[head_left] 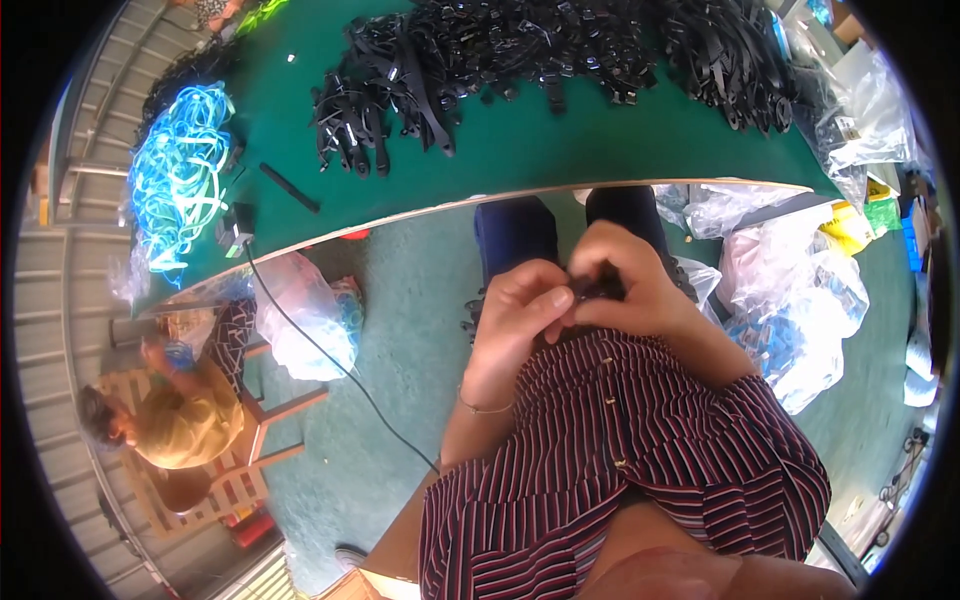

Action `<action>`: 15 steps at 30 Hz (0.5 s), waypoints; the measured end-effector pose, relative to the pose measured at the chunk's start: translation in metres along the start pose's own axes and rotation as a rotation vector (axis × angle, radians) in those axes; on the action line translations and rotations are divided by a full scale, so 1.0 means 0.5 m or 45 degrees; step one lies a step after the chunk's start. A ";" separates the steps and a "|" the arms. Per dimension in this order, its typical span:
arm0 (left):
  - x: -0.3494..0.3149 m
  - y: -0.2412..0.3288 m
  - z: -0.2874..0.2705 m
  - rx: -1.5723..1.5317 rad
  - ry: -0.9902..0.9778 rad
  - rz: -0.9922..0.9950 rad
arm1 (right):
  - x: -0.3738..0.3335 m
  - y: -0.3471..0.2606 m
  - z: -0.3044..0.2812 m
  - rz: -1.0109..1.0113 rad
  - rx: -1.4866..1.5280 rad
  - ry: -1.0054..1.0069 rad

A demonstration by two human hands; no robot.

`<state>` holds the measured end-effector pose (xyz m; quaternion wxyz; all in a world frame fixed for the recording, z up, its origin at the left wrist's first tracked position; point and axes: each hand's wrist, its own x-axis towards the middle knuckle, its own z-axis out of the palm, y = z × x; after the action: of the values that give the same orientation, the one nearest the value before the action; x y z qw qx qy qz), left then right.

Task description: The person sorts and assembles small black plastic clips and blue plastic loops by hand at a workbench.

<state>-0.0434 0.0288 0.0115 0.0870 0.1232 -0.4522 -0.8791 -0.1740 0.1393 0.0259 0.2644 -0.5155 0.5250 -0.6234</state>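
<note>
Over my lap, my left hand (pixel 520 305) and my right hand (pixel 635 285) meet, fingers closed together in a pinch. Between them is a small black piece (pixel 598 288); the fingers cover most of it, so its exact kind does not show. On the green table (pixel 520 160) ahead lies a large heap of black straps (pixel 400 75) with shiny buckle-like ends. A lone black strap (pixel 289 188) lies nearer the table's left front edge.
Light-blue straps (pixel 180 170) are piled at the table's left end, beside a small black device (pixel 236 232) whose cable (pixel 340 365) hangs to me. Filled plastic bags (pixel 300 320) stand below; more bags (pixel 790 300) are at right. Another person (pixel 190 420) sits at left.
</note>
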 end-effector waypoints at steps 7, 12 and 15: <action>-0.004 0.024 -0.001 0.256 0.013 0.025 | -0.001 0.001 -0.017 -0.139 -0.342 0.042; -0.013 0.011 -0.024 0.398 0.000 0.073 | -0.004 0.008 -0.018 -0.061 -0.285 -0.005; -0.013 0.008 -0.029 0.297 -0.084 0.084 | -0.013 0.015 -0.022 0.008 -0.160 -0.006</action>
<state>-0.0325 0.0170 0.0076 0.0860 0.0884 -0.5578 -0.8208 -0.1837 0.1468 0.0175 0.2349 -0.5308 0.5641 -0.5873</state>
